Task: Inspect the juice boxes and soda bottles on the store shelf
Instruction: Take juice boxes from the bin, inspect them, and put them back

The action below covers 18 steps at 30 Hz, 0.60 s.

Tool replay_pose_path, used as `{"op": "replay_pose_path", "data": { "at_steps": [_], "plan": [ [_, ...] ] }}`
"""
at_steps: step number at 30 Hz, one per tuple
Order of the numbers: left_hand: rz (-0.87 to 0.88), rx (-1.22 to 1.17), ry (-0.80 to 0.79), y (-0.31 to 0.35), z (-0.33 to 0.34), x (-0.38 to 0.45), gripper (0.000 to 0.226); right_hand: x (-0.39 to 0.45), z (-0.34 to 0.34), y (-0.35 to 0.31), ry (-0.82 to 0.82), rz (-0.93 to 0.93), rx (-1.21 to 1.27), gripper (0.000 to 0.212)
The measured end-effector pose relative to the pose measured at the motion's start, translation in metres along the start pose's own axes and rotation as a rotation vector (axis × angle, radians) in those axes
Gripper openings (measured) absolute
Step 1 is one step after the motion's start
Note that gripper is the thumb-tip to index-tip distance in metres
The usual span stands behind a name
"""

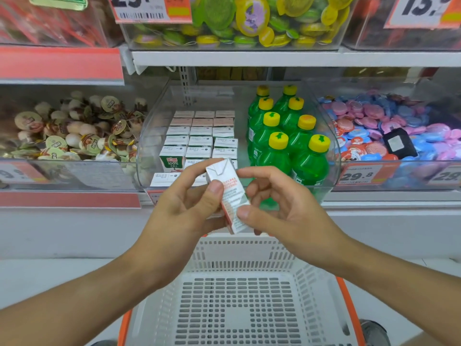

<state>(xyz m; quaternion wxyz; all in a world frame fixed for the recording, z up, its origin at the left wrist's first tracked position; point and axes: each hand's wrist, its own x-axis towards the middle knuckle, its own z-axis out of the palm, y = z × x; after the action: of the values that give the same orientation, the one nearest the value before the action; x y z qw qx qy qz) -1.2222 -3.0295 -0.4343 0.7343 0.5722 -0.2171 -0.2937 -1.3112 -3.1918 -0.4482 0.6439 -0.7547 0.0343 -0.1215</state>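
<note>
A small white and red juice box (228,193) is held up in front of the shelf, tilted, its printed side facing me. My left hand (184,206) grips it from the left, thumb on its face and fingers behind. My right hand (279,208) pinches its right edge between thumb and fingers. Behind it, a clear bin (149,136) holds rows of white juice boxes (199,138) on the left and several green soda bottles with yellow caps (287,143) on the right.
A white slotted shopping basket with an orange rim (239,295) sits below my hands. Clear bins of jelly cups flank the middle one: brown and cream ones (74,131) at left, pink and blue ones (389,128) at right. Price tags (361,174) hang on the shelf edge.
</note>
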Motion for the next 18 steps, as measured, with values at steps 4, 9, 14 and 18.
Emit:
{"op": "replay_pose_path", "data": {
  "at_steps": [4,9,14,18],
  "plan": [
    [0.001,-0.05,-0.001,0.003,0.002,0.001,0.041,-0.001,-0.013,-0.006,-0.111,-0.019,0.039,0.06],
    [-0.108,-0.127,-0.027,0.007,0.006,0.002,0.041,0.003,-0.021,-0.014,0.039,-0.098,-0.063,0.036],
    [-0.173,0.398,-0.002,0.009,-0.003,0.0,0.043,-0.002,-0.021,-0.018,0.136,-0.101,0.037,0.013],
    [-0.242,0.248,-0.003,0.012,-0.003,-0.003,0.049,-0.004,-0.018,-0.018,0.109,-0.132,-0.121,0.023]
  ]
}}
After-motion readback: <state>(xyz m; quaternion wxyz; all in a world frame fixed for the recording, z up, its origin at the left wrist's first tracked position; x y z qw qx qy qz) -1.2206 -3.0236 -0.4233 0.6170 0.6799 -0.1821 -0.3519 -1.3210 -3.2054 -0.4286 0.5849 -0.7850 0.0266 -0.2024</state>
